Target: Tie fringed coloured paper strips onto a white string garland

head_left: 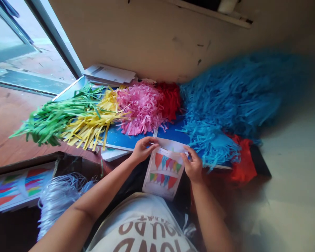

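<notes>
Left hand, right hand holding printed card; pink fringe beyond.

It looks like a small craft workshop: multicoloured heaps of thin fringed strips lie along a blue-topped table, near a pale flat packet printed with coloured bunting and an open brown box.

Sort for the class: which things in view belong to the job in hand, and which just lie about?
Job in hand:
printed card, held by left hand and right hand
likely matching prints, white strands, coloured fringes

Apparently lying about:
paper stack by the wall
</notes>
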A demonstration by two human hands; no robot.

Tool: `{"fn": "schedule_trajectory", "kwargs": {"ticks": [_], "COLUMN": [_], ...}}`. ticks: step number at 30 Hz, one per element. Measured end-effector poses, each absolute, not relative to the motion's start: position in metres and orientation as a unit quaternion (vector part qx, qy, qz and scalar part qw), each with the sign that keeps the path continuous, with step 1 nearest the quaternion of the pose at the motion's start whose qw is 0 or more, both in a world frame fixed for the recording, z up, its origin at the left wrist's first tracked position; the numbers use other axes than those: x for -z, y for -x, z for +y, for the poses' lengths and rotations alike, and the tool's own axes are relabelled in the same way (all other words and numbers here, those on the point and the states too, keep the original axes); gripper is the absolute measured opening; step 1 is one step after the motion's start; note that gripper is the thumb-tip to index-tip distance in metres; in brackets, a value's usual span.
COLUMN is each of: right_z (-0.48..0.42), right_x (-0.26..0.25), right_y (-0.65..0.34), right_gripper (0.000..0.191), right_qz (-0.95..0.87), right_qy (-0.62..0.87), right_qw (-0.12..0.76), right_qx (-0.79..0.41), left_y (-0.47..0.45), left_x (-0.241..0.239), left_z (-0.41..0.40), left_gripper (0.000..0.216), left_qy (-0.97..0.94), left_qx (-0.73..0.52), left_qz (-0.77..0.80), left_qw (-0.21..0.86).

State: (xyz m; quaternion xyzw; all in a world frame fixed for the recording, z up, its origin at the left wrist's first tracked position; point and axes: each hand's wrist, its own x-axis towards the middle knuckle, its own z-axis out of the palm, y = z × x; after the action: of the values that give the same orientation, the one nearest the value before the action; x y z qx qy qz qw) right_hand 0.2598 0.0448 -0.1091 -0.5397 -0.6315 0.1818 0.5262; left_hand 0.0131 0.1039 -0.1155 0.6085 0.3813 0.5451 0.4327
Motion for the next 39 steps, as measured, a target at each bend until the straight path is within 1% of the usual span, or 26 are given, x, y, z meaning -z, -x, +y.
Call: {"fn": "schedule_trajectory", "kwargs": {"ticks": [3, 4, 5, 7, 10, 12, 14, 16, 18, 21, 23, 26, 30, 35, 39], "right_z": [0.052, 0.055, 0.059, 0.065, 0.073, 0.077, 0.082, 0.086, 0.090, 0.095, 0.097, 0.097, 0.094, 0.090, 0.086], "right_x": [0.114, 0.113, 0.112, 0.108, 0.101, 0.097, 0.095, 0.092, 0.089, 0.083, 0.079, 0.075, 0.072, 0.073, 0.073], "right_y": [-0.260, -0.260, -0.261, -0.262, -0.264, -0.265, -0.266, -0.267, -0.268, -0.268, -0.268, -0.269, -0.270, -0.273, -0.273], "right_gripper": [0.064, 0.071, 0.073, 0.066, 0.056, 0.049, 0.037, 0.032, 0.033, 0.041, 0.042, 0.040, 0.036, 0.040, 0.035], "right_qz": [-0.558, -0.539, -0.522, -0.494, -0.472, -0.475, -0.498, -0.527, -0.548, -0.573, -0.590, -0.612, -0.636, -0.628, -0.644], "right_qy": [0.570, 0.569, 0.564, 0.549, 0.540, 0.552, 0.573, 0.580, 0.571, 0.560, 0.562, 0.562, 0.560, 0.570, 0.564], "right_qw": [0.535, 0.530, 0.521, 0.504, 0.481, 0.467, 0.450, 0.433, 0.416, 0.393, 0.383, 0.372, 0.361, 0.375, 0.373], "right_qx": [-0.279, -0.325, -0.372, -0.448, -0.504, -0.502, -0.471, -0.445, -0.447, -0.451, -0.436, -0.414, -0.388, -0.375, -0.357], "left_y": [-0.013, -0.012, -0.011, -0.008, -0.005, -0.005, -0.004, -0.005, -0.008, -0.019, -0.028, -0.038, -0.037, -0.023, -0.017], "left_x": [0.114, 0.112, 0.109, 0.105, 0.103, 0.103, 0.100, 0.091, 0.076, 0.051, 0.040, 0.033, 0.034, 0.027, 0.022], "left_z": [0.107, 0.109, 0.112, 0.118, 0.126, 0.131, 0.135, 0.141, 0.149, 0.161, 0.166, 0.166, 0.158, 0.154, 0.152], "left_gripper": [0.052, 0.057, 0.057, 0.049, 0.039, 0.035, 0.032, 0.030, 0.028, 0.016, 0.010, 0.008, 0.011, 0.019, 0.012], "left_qy": [-0.565, -0.564, -0.569, -0.581, -0.605, -0.631, -0.662, -0.701, -0.751, -0.823, -0.847, -0.856, -0.865, -0.863, -0.855], "left_qx": [-0.529, -0.512, -0.489, -0.450, -0.417, -0.405, -0.376, -0.332, -0.275, -0.174, -0.120, -0.094, -0.086, -0.093, -0.090], "left_qz": [0.362, 0.360, 0.363, 0.376, 0.382, 0.378, 0.377, 0.394, 0.423, 0.440, 0.443, 0.460, 0.457, 0.456, 0.469], "left_qw": [0.520, 0.538, 0.552, 0.564, 0.560, 0.544, 0.528, 0.493, 0.426, 0.314, 0.268, 0.216, 0.186, 0.199, 0.202]}}
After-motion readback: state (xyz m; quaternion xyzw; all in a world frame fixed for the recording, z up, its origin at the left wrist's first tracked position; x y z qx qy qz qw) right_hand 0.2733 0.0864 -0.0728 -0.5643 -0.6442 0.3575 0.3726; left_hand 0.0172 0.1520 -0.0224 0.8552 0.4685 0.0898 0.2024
